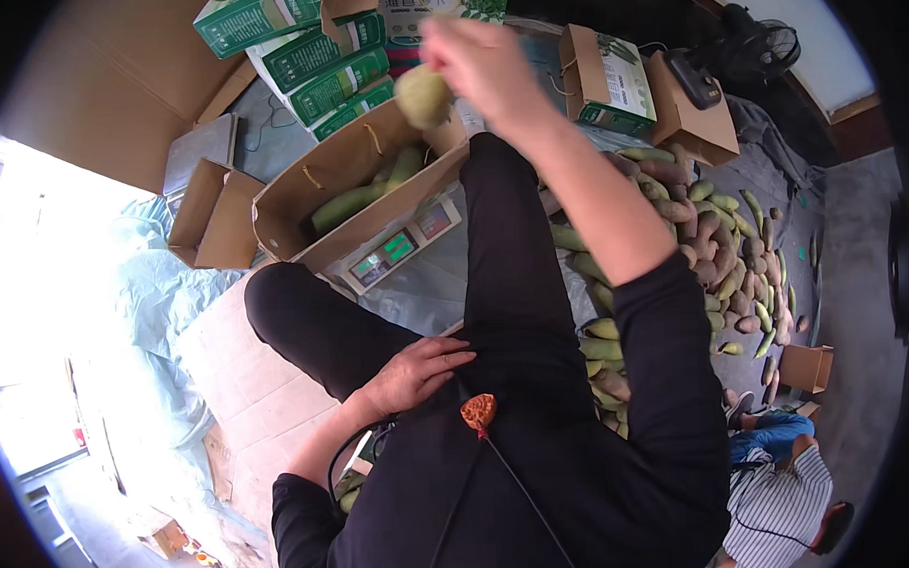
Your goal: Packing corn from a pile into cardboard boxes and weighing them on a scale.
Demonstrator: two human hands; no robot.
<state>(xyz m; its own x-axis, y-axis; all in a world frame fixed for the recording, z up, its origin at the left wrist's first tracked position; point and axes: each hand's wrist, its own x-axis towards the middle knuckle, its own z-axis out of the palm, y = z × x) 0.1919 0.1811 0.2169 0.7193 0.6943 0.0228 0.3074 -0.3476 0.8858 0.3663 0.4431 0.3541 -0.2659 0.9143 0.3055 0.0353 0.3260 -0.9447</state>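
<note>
My right hand (482, 71) is raised past my knee, somewhat blurred, its fingers closed on a green radish (423, 97). The radish hangs over the right end of an open cardboard box (357, 227) with string handles. Inside that box lie several long green radishes (350, 208). Beneath the box sits a scale (384, 260) with a lit green display. On my lap, near the top of my thigh, my left hand (418, 373) rests flat and holds nothing, fingers stretched out.
Green printed cartons (332, 73) are stacked behind the box, and a smaller open carton (215, 217) stands at its left. A big heap of radishes (713, 240) spreads to my right. Beyond are a white-green carton (618, 83) and a black fan (757, 48). Another person (782, 493) is at lower right.
</note>
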